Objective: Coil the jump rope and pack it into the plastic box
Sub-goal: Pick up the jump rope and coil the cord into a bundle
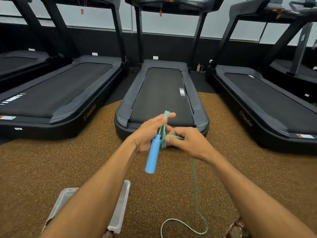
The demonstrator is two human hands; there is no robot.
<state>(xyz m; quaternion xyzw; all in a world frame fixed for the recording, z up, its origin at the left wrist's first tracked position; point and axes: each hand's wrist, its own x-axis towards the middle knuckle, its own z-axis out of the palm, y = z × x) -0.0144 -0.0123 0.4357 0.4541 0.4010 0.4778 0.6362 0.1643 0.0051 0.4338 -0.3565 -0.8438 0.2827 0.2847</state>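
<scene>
Left hand (151, 130) mostly open, fingers extended forward, thumb side up; folded loops of the blue-and-green braided jump rope (164, 127) run along its palm, with a bend of rope poking past the fingertips. Grip looks loose, more a former than a clamp. Right hand (187, 140) just right of the left hand, fingers curled closed, pinching a strand of the rope and carrying it crosswise around the bundle. Light blue cylindrical plastic handle (153, 154) hangs from the bundle below the left hand, tilted, free end pointing toward the wearer. From under the right hand the loose tail of rope drops to the brown speckled rubber floor (51, 169) and curls there, nearer the wearer and to the right of the left hand; its far end runs out of frame. Clear rectangular plastic box (122, 203) sits on the floor under the left forearm, close to the wearer, partly hidden; contents cannot be told. Black treadmill (161, 93) directly beyond the hands. Judgement: coiling step underway, wrap not finished, packing not begun. Next move calls for drawing in the slack tail turn by turn while the left hand keeps the loops from slipping.
</scene>
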